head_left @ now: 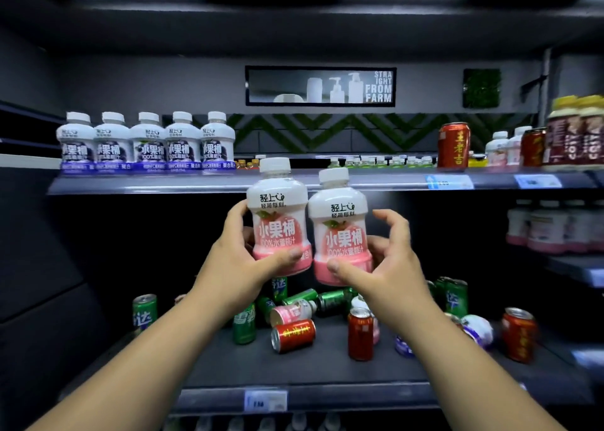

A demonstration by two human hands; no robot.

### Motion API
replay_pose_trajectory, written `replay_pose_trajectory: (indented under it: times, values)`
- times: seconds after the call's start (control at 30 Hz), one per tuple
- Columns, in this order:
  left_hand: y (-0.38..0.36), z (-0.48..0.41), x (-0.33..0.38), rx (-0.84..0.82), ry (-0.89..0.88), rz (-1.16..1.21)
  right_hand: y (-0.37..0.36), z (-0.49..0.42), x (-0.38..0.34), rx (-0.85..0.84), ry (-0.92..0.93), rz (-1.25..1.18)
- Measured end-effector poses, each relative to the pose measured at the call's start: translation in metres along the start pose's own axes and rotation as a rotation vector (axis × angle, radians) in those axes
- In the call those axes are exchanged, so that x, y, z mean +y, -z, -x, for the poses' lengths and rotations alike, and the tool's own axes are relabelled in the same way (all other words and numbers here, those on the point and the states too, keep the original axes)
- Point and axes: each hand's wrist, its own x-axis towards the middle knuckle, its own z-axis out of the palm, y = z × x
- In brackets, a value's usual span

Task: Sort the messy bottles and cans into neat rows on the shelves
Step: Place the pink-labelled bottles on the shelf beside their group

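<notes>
My left hand (242, 260) grips a white, pink-based plastic juice bottle (277, 215), my right hand (389, 267) its twin (340, 224), both upright, ready to stand. I reckon they go on the grey shelf (163, 185) just above my hands.

glossy plastic bottles (277, 215), metal cans (360, 336)
</notes>
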Motion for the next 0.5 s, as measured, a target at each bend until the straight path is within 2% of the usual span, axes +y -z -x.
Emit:
replay_pose_trajectory:
  times: [0.23, 0.5]
  values:
    - [-0.042, 0.051, 0.023, -0.102, 0.025, 0.020, 0.051, 0.065, -0.003, 0.109, -0.056, -0.012]
    - [-0.160, 0.070, 0.073, -0.249, -0.015, 0.123, 0.179, 0.103, 0.014, 0.196, -0.134, 0.064]
